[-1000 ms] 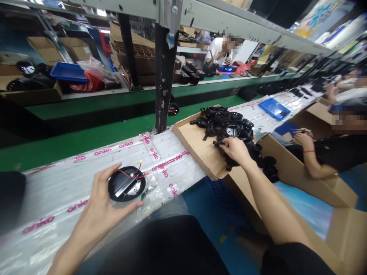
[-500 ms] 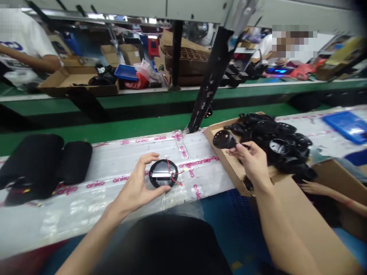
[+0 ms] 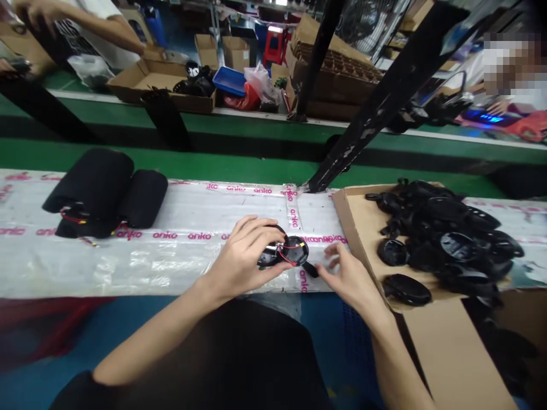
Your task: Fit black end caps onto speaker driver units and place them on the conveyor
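Note:
My left hand (image 3: 245, 256) curls over a black round-ended body (image 3: 267, 259), fingers across its top and thumb along its near side. Thin red wires with a small yellow connector come out of its end. Against that end lies a round black cap (image 3: 301, 248), its hollow inside facing up, with the wires running over it. A short black tab (image 3: 311, 270) sticks out from the cap toward my right hand (image 3: 344, 270). That hand has its fingers apart, thumb close to the tab's tip; I cannot tell whether they touch.
A cardboard tray (image 3: 356, 245) heaped with black round plastic parts (image 3: 444, 210) stands to the right. Several black fabric-covered cylinders (image 3: 96, 182) with wires lie at the left. A dark post (image 3: 367, 119) rises behind the bench. Co-workers are at the far bench, among boxes.
My right hand has brought a black cap from over the tray leftward to the wired body and loosened its fingers. My left hand has closed further over the body. The view has shifted.

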`<state>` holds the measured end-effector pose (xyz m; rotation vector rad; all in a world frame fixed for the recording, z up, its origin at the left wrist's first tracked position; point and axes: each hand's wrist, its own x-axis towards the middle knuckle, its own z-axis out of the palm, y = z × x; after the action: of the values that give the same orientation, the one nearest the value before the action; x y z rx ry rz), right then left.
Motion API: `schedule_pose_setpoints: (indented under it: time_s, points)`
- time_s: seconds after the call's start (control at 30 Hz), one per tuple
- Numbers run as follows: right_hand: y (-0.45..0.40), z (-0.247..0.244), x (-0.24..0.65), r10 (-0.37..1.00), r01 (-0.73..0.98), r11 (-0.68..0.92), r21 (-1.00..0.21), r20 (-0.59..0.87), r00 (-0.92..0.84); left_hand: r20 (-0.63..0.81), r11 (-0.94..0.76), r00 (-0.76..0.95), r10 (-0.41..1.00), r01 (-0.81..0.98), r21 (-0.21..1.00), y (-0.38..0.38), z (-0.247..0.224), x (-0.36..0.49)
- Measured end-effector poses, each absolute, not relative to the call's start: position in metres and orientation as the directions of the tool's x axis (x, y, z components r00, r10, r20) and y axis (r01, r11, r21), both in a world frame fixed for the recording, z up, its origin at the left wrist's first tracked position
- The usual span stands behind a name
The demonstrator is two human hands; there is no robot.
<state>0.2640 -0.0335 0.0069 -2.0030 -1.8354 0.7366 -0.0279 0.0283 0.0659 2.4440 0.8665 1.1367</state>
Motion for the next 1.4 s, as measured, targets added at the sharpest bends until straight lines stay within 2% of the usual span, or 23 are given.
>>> schedule_pose_setpoints:
  time_s: [0.07, 0.13, 0.17, 0.27, 0.37, 0.43, 0.5, 0.6, 0.77, 0.97, 1.13, 1.27, 1.4]
  points:
    - [-0.028, 0.007, 0.249, 0.993, 0.830, 0.085, -0.552, -0.022, -0.116, 0.580, -0.772, 0.512, 0.634, 0.379, 0.510, 0.028, 0.067, -0.024]
    - [-0.021, 0.001, 0.232, 0.961, 0.790, 0.235, -0.566, 0.013, -0.276, 0.576, -0.757, 0.497, 0.649, 0.351, 0.551, 0.029, 0.068, -0.020]
    - [-0.016, -0.002, 0.226, 0.950, 0.766, 0.259, -0.589, 0.009, -0.313, 0.570, -0.739, 0.477, 0.669, 0.344, 0.579, 0.030, 0.069, -0.018]
    - [-0.003, -0.004, 0.221, 0.965, 0.640, 0.167, -0.750, -0.008, -0.261, 0.524, -0.674, 0.435, 0.732, 0.346, 0.653, 0.033, 0.074, -0.015]
    - [0.004, 0.010, 0.227, 0.995, 0.328, 0.003, -0.945, -0.030, -0.094, 0.495, -0.662, 0.460, 0.737, 0.347, 0.664, 0.037, 0.078, -0.013]
    - [0.004, 0.024, 0.225, 0.999, 0.124, -0.046, -0.991, -0.047, -0.008, 0.513, -0.684, 0.469, 0.719, 0.348, 0.641, 0.038, 0.078, -0.012]
    - [0.001, 0.035, 0.218, 0.998, 0.029, -0.062, -0.998, -0.061, 0.031, 0.543, -0.717, 0.477, 0.691, 0.353, 0.602, 0.039, 0.076, -0.010]
    - [-0.004, 0.043, 0.203, 0.996, 0.010, -0.059, -0.998, -0.058, 0.061, 0.587, -0.749, 0.468, 0.660, 0.360, 0.556, 0.038, 0.071, -0.008]
    - [-0.011, 0.042, 0.196, 0.994, 0.068, 0.023, -0.997, 0.031, 0.109, 0.597, -0.719, 0.403, 0.694, 0.337, 0.608, 0.037, 0.068, -0.009]
    - [-0.016, 0.038, 0.199, 0.993, 0.049, 0.096, -0.994, 0.099, 0.067, 0.602, -0.711, 0.381, 0.701, 0.315, 0.628, 0.035, 0.069, -0.010]
    - [-0.018, 0.044, 0.205, 0.985, 0.139, 0.172, -0.975, 0.171, -0.017, 0.591, -0.708, 0.397, 0.703, 0.305, 0.637, 0.036, 0.069, -0.011]
    - [-0.018, 0.050, 0.209, 0.967, 0.051, 0.246, -0.968, 0.241, -0.084, 0.593, -0.723, 0.428, 0.682, 0.273, 0.634, 0.038, 0.070, -0.012]
    - [-0.017, 0.048, 0.209, 0.978, 0.132, 0.208, -0.969, 0.209, -0.008, 0.628, -0.747, 0.408, 0.663, 0.296, 0.595, 0.038, 0.070, -0.014]
